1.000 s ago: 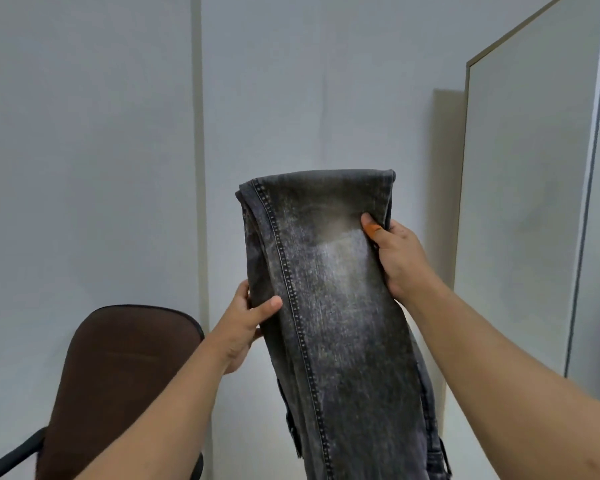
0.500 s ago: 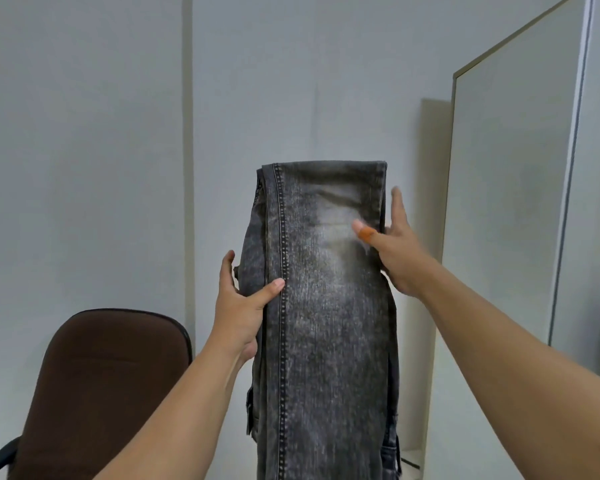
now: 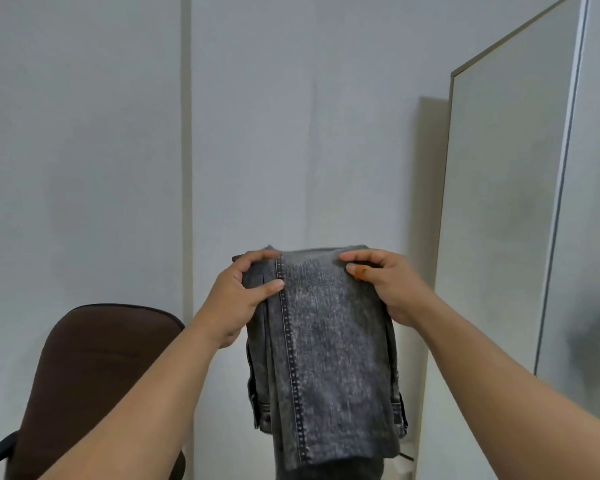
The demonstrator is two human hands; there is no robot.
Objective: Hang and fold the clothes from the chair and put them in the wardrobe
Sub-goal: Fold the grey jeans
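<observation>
Holding the jeans [image 3: 326, 358] up in front of you, you have them doubled over, and both hands sit at the top fold — that is what keeps the layers stacked and the side seams lined up while the rest hangs free. Your left hand [image 3: 238, 299] grips the left corner, thumb across the front by the stitched seam and fingers curled over the fold; your right hand [image 3: 385, 285] pinches the right corner the same way. The hem and waistband hang at the bottom edge, in the air, touching nothing. This looks like mid-fold, with another fold likely needed before shelving. Lower left, behind your forearm, stands the chair [image 3: 94, 368] — no clothes show on its back. Further right is the wardrobe door [image 3: 506, 202], then the wall [image 3: 84, 133].
</observation>
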